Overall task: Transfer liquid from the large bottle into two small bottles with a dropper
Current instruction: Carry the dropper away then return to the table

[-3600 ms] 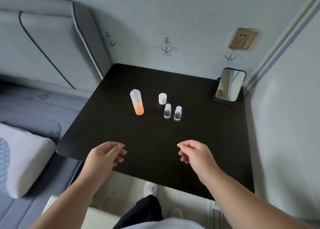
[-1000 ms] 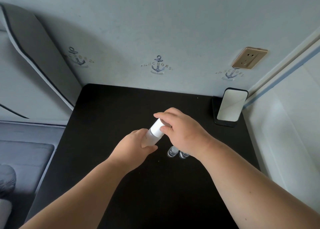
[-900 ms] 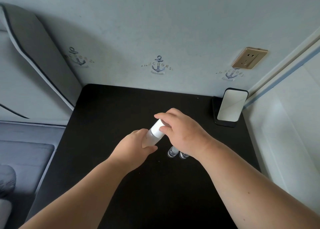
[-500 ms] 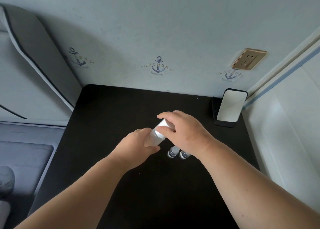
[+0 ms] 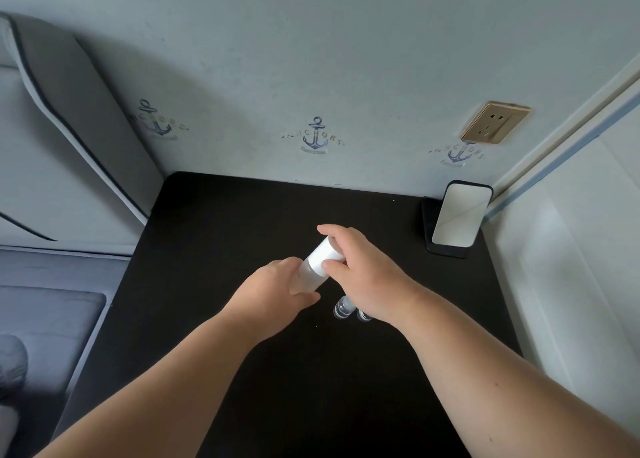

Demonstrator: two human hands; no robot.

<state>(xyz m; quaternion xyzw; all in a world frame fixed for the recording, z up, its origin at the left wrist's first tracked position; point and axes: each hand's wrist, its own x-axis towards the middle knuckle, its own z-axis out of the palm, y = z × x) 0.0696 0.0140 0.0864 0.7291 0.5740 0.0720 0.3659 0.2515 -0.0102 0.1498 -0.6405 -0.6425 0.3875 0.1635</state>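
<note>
So far the task looks to be at its opening step, with nothing yet moved between bottles. Furthest left of the working group, the left hand [image 5: 273, 293] has its grip wrapped round the lower body of the large bottle [image 5: 310, 277], holding it tilted above the black table [image 5: 214, 249] with its top leaning away toward the wall. Next along, the white cap [image 5: 323, 255] sits at the bottle's upper end, and the right hand [image 5: 363, 277] has its grip pinched on that cap, thumb on the near side and forefinger over the far side. Whether the cap is loosened cannot be told; it appears seated on the bottle. Just below the right hand, the two small bottles [image 5: 341, 310] stand side by side on the table, the right one mostly hidden by the wrist. No dropper is visible on its own; it may be part of the cap. Left to do, by this judgement: free the cap, draw liquid, and fill both small bottles. A mirror [image 5: 457, 220] stands at the far right corner.
</note>
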